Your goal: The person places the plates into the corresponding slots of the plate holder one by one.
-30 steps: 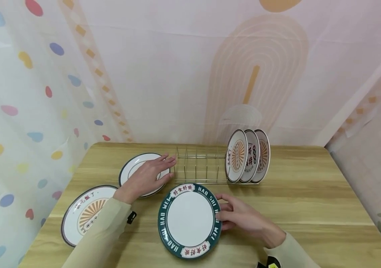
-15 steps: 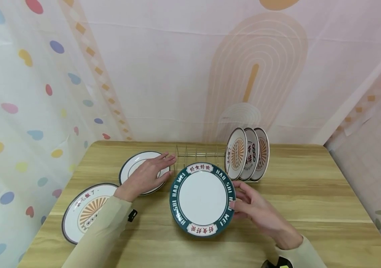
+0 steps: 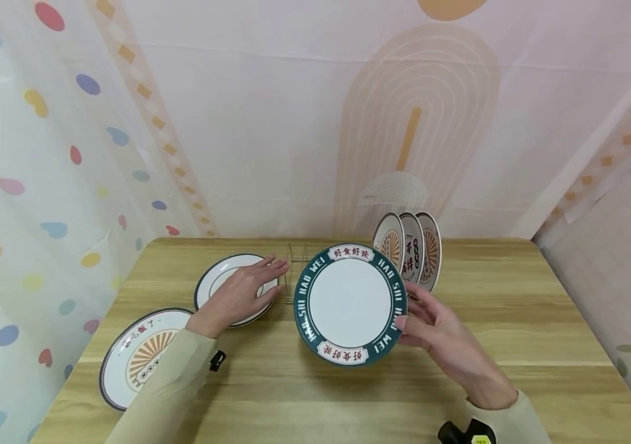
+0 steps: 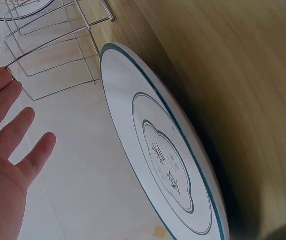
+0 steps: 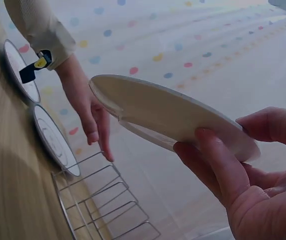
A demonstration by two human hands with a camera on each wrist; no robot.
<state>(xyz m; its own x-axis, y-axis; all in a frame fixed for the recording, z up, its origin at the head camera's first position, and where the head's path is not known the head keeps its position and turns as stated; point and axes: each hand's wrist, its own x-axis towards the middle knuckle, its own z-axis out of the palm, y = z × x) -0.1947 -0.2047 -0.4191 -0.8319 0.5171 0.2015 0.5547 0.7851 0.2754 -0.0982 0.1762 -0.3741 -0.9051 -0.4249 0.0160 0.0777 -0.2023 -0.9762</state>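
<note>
Right behind the wood-grain desk hangs a pale cloth printed with coloured spots and an arch. The right hand pinches the green-rimmed plate at its right edge, thumb on top and fingers underneath, raised before the wire rack, where three plates stand. The left hand reaches over a dark-rimmed plate, fingers loosely spread at the rack's end; a sunburst plate lies partly beneath the sleeve.
</note>
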